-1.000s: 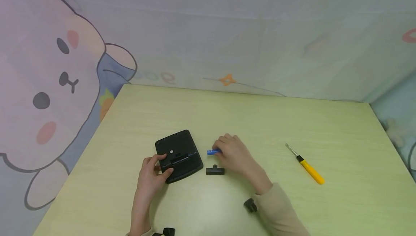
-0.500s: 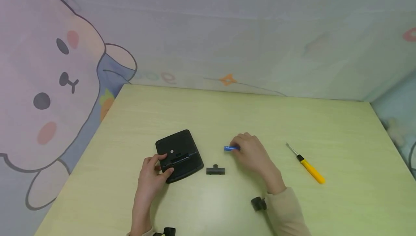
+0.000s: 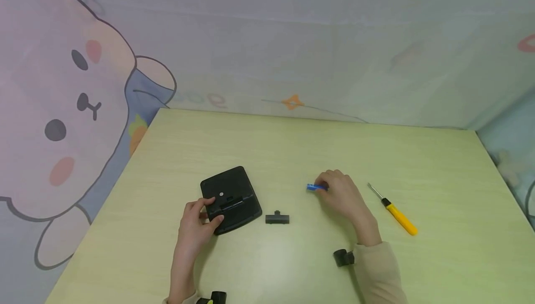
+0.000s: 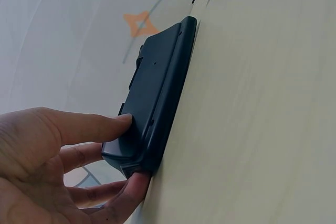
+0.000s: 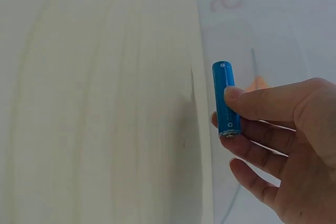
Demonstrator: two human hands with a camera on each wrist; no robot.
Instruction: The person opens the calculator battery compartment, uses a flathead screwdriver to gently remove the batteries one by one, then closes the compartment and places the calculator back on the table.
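Observation:
A black flat device (image 3: pixel 234 188), underside up with a long slot across it, lies left of the table's middle. My left hand (image 3: pixel 196 224) grips its near-left edge; in the left wrist view the thumb (image 4: pixel 100 128) presses on top while a fingertip reaches under the edge. My right hand (image 3: pixel 340 194) pinches a blue cylindrical battery (image 3: pixel 316 187) between thumb and fingers. The right wrist view shows that battery (image 5: pixel 226 100) with a plus mark near its lower end. Between the hands, a small black battery cover (image 3: pixel 277 218) with a tab lies on the table.
A screwdriver (image 3: pixel 397 215) with a yellow handle and metal shaft lies right of my right hand. The light wooden table (image 3: pixel 267 146) ends at a printed cloth backdrop (image 3: pixel 292 53). A black wrist camera (image 3: pixel 343 257) sits by my right sleeve.
My right hand has moved right with the battery, away from the device and past the cover. The left hand and the device have stayed in place.

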